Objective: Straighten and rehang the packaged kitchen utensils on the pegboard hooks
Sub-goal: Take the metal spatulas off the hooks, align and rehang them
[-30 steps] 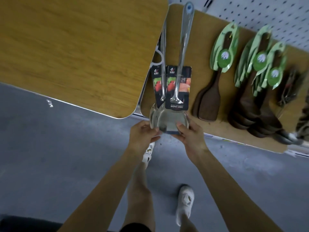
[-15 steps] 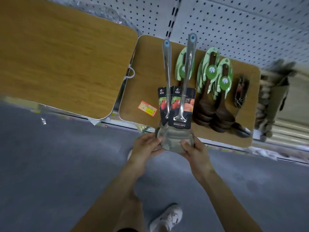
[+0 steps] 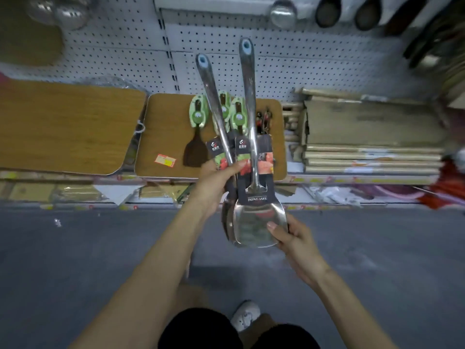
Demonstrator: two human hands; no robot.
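Pegboard [image 3: 314, 66] fills the background; below it, over open grey floor [image 3: 75, 253], our left hand [image 3: 214, 187] grips two packaged steel spatulas [image 3: 251, 222] at the necks, our right hand [image 3: 295, 239] pinching the front blade's lower edge.

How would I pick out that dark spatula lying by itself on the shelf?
Below the white pegboard, find the smaller wooden board. On it, the dark spatula lies left of the other green-carded spatulas, apart from them, its whole blade showing beside the yellow price sticker.
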